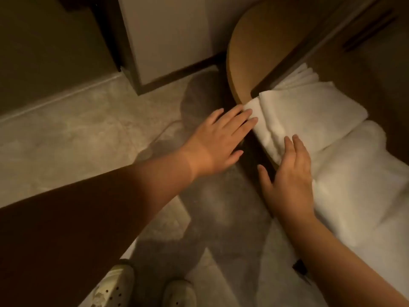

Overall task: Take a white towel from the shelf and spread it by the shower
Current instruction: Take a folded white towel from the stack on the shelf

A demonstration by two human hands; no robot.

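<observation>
On the shelf (247, 156) at the right sit folded white towels: a top towel (309, 120) lies partly under a rounded wooden counter (261, 47), a thin stack of folded edges (303, 74) shows behind it, and a bulkier lower pile (358, 180) spreads toward the right edge of the view. The dark front edge of the shelf runs diagonally between the two hands

How far the pile reaches to the right cannot be seen, as the frame cuts it off, and the counter hides the back of the stack. Dim, warm light blurs the folds, so the number of separate towels cannot be counted. Below the right forearm a small dark piece (299, 265) shows against the white, too unclear to identify. At the bottom, two pale shoes (115, 286) are cropped by the frame, standing on a stone-look floor (77, 134) crossed by the shadows of the arms

The left hand (219, 140) is flat and spread, fingers unbent, its fingertips (252, 119) touching the near corner of the top towel without closing on it. The right hand (290, 173) also lies loose and flat, fingers resting on the front fold of the same towel, thumb hanging over the shelf edge. Neither hand grips anything; the towel lies between and just ahead of both sets of fingers
</observation>
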